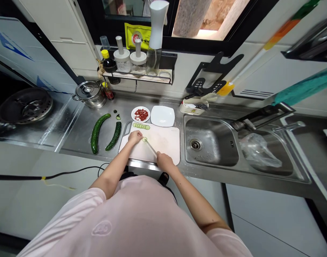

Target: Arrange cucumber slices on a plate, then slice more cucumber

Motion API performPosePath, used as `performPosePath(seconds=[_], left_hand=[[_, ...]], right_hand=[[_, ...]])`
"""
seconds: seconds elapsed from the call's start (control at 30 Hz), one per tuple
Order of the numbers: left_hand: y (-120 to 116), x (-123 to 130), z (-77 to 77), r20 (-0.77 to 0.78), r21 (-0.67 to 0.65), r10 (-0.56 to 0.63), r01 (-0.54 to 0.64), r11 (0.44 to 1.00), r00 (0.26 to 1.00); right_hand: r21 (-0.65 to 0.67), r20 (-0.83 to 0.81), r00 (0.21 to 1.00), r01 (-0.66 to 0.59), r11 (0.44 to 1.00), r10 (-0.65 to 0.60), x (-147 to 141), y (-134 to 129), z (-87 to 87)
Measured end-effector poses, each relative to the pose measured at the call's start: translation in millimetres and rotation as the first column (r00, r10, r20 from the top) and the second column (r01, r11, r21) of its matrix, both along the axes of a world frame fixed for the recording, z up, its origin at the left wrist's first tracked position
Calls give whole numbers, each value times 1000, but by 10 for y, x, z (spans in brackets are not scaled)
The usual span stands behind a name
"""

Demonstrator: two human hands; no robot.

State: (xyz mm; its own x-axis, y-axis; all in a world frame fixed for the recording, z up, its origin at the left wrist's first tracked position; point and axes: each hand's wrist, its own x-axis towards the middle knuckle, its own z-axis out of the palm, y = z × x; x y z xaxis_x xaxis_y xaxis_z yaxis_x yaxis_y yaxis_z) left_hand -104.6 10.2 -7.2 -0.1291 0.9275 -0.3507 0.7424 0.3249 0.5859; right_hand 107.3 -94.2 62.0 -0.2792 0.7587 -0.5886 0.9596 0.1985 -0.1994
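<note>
My right hand (pixel 164 161) is closed round the handle of a knife (pixel 151 147), whose blade slants up and left across the white cutting board (pixel 167 142). A thin cucumber slice (pixel 144 139) lies at the blade's tip. Just left of it, my left hand (pixel 135 136) has its fingers pinched together over the board; what they hold, if anything, is too small to name. A row of overlapping cucumber slices (pixel 141 126) lies along the board's top edge. Left of the board are a cut dark cucumber (pixel 114 136) and a longer green cucumber (pixel 98 132).
Behind the board stand a plate of chopped red pieces (pixel 141 114) and a white square plate (pixel 162 116). A lidded pot (pixel 90 94) is at the back left, a wok (pixel 25 106) further left. The sink (pixel 211 142) lies right; a plastic bag (pixel 259 151) fills part of its second basin.
</note>
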Motion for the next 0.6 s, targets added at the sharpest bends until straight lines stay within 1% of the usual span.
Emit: performPosePath(seconds=[0.23,0.43,0.6], left_hand=[[1,6,13,-6,-12,3,-3,1000,1000],[3,4,20,-10,-13,-1,1,1000,1000],[-1,6,37,-3,-10,-2,2,1000,1000]], right_hand=[[2,17,1000,7,1000,-7,89,-89,-21],[-10,22,1000,7,1000,-7,96,-77,-31],[6,-4,1000,-3,1000,3,61,-41,-36]])
